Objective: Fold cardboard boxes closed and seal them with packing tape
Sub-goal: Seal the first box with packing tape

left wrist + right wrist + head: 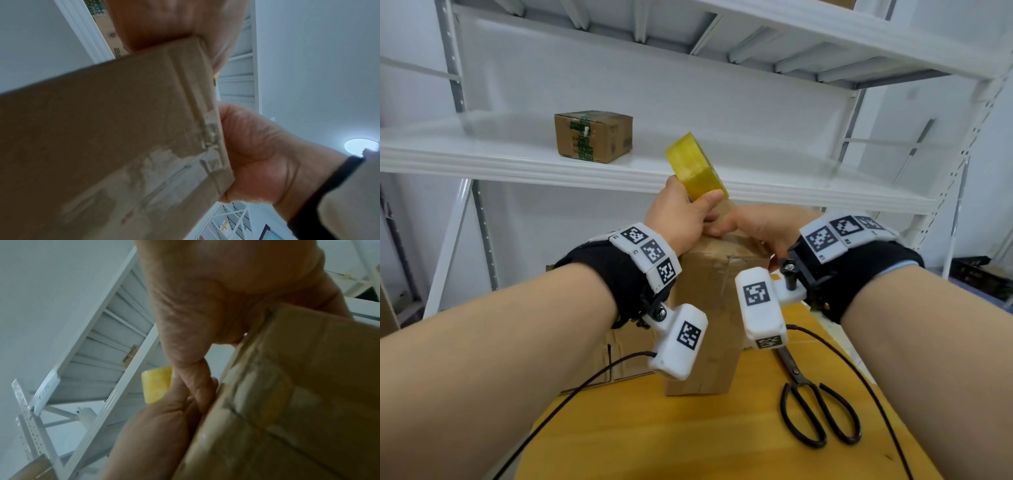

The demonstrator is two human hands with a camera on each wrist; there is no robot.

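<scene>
A tall brown cardboard box (705, 308) stands upright on the wooden table (688, 438), its top folded shut. My left hand (681, 216) grips a yellow roll of packing tape (695, 168) just above the box's far top edge. A short strip of tape runs from the roll down to the box top. My right hand (763, 226) clasps the top of the box, its fingers mostly hidden. The left wrist view shows the box's face (102, 146) with my right palm (257, 154) wrapped over its edge. The right wrist view shows the roll (156, 384) beside the box (298, 402).
Black-handled scissors (815, 411) lie on the table right of the box. Flattened cardboard (623, 349) leans behind the box. A small taped box (592, 135) sits on the white metal shelf (517, 161) beyond the table. Thin black cables trail from both wrists.
</scene>
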